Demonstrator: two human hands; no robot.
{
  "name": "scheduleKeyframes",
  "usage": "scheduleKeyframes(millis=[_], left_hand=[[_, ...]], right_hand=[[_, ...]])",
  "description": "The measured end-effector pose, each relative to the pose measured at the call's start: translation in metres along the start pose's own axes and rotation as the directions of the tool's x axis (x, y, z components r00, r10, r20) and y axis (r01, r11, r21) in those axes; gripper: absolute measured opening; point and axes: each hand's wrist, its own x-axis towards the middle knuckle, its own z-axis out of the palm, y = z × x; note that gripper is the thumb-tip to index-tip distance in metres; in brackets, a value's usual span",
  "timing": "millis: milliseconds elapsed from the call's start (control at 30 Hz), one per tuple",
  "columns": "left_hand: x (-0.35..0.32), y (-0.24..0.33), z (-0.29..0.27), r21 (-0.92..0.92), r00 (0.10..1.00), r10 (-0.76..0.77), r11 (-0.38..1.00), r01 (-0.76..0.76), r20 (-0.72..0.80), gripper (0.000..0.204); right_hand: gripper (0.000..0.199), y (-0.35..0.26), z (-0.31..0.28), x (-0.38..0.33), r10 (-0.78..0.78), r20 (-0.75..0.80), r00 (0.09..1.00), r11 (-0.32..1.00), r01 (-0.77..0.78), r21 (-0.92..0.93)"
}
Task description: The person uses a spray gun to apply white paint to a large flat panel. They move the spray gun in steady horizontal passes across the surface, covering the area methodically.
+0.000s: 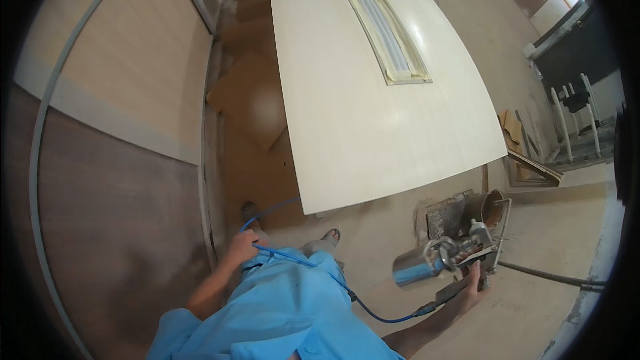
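My right hand (475, 285) is wrapped round the handle of a spray gun (421, 265) with a shiny metal cup, held out to the right of my body. A thin blue air hose (381, 321) joins the handle and runs across my waist. In my left hand (244, 247), the same hose is gripped, and a length of it leads on toward the door's near edge. Ahead lies a large off-white door panel (373, 133), flat and raised above the floor. Set in it is a long narrow window (387, 30), its border covered with pale masking tape.
Tall wooden panels (127, 120) stand close on my left. Brown cardboard sheets (250, 97) cover the floor between them and the door. A round metal bucket (495, 208) stands beyond the spray gun. A dark hose (550, 276) crosses the floor at right, and a white-posted rack (577, 117) stands farther off.
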Motion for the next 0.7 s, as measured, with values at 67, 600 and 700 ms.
scheduleKeyframes(millis=[67, 600, 700], left_hand=[[0.007, -0.04, -0.02, 0.139, 0.989, 0.138, 0.982, -0.13, -0.05, 0.026], [0.115, -0.017, -0.253, -0.837, 0.809, 0.396, 0.51, 0.2, 0.434, 0.078], [0.135, -0.035, -0.274, -0.857, 0.762, 0.4, 0.153, 0.492, 0.509, 0.073]], right_hand=[[0.036, -0.012, 0.026, -0.04, -0.02, 0.027, 0.999, 0.993, 0.017, 0.115], [0.044, -0.066, 0.356, -0.26, 0.174, 0.429, 0.886, 0.738, -0.406, 0.539], [0.053, -0.059, 0.409, -0.279, 0.173, 0.455, 0.874, 0.748, -0.417, 0.517]])
